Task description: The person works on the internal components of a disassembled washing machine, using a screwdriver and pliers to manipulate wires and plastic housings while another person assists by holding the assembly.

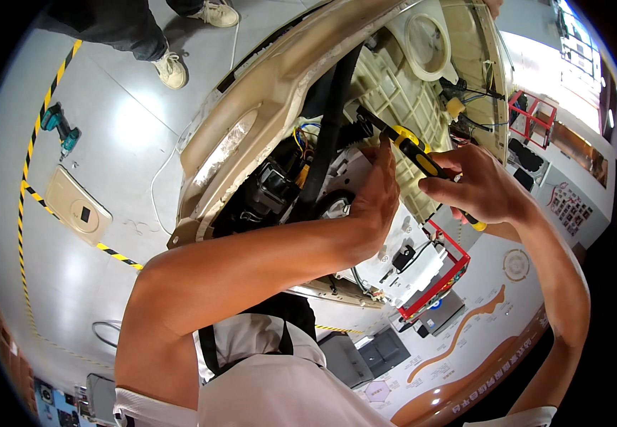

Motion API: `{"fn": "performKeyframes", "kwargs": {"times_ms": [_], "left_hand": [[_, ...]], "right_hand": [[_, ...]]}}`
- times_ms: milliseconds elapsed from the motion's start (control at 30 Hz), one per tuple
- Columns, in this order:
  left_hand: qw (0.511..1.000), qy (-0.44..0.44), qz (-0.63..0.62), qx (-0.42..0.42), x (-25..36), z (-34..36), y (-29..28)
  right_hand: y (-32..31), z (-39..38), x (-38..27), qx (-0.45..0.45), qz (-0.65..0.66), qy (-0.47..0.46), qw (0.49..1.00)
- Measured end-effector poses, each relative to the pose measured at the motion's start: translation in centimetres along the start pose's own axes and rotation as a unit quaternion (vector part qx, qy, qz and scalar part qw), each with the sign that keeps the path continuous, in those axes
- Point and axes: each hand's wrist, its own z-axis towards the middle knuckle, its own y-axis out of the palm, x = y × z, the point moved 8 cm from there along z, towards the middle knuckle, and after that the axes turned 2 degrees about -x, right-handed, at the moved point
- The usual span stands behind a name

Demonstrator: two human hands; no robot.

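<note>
My right hand (468, 181) grips a yellow-and-black handled tool (422, 156), which slants up-left to a dark narrow end inside a beige appliance or vehicle body section (244, 121). My left hand (376, 192) reaches up beside that end, its fingers curled and partly hidden; what they hold is unclear. Around the hands are a pale ribbed plastic panel (386, 92), a thick black hose (333, 107), coloured wires (301, 139) and a black component (266, 188). A rounded yellow part shows behind the tool, too hidden to name.
A person's legs (145, 35) and shoes stand at top left. A teal cordless drill (59, 132), a beige panel (73, 206) and cables lie on the floor by hazard tape (22, 235). Red metal frames (458, 267) are at right, and grey boxes (383, 352) lower down.
</note>
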Motion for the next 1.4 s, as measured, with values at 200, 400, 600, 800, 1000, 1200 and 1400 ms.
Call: {"fn": "performKeyframes", "kwargs": {"times_ms": [200, 400, 600, 800, 1000, 1200, 1400], "left_hand": [[0.983, 0.033, -0.086, 0.156, -0.8, -3.7, -2.8], [0.886, -0.122, -0.292, 0.339, -10.0, -7.9, -2.7], [0.902, -0.166, -0.222, 0.332, -10.9, -7.0, -2.6], [0.931, -0.17, -0.194, 0.257, -10.6, -5.6, -1.9], [0.933, -0.142, -0.231, 0.238, -10.8, -5.3, -1.9], [0.922, -0.14, -0.255, 0.254, -11.0, -5.6, -1.8], [0.913, -0.156, -0.264, 0.269, -11.4, -5.7, -1.5]], "right_hand": [[0.6, -0.3, 1.0, 0.048, -0.005, -0.061, 0.997], [1.7, -0.2, 2.3, 0.06, 0.084, -0.093, 0.99], [3.2, -0.7, 3.8, 0.064, 0.111, -0.103, 0.986], [4.7, -0.2, 5.2, 0.072, 0.181, -0.124, 0.973], [6.9, -0.1, 6.4, -0.015, 0.257, -0.106, 0.96], [7.7, 0.0, 6.6, 0.043, 0.204, -0.146, 0.967], [9.1, -0.8, 8.5, -0.014, 0.326, -0.111, 0.939]]}}
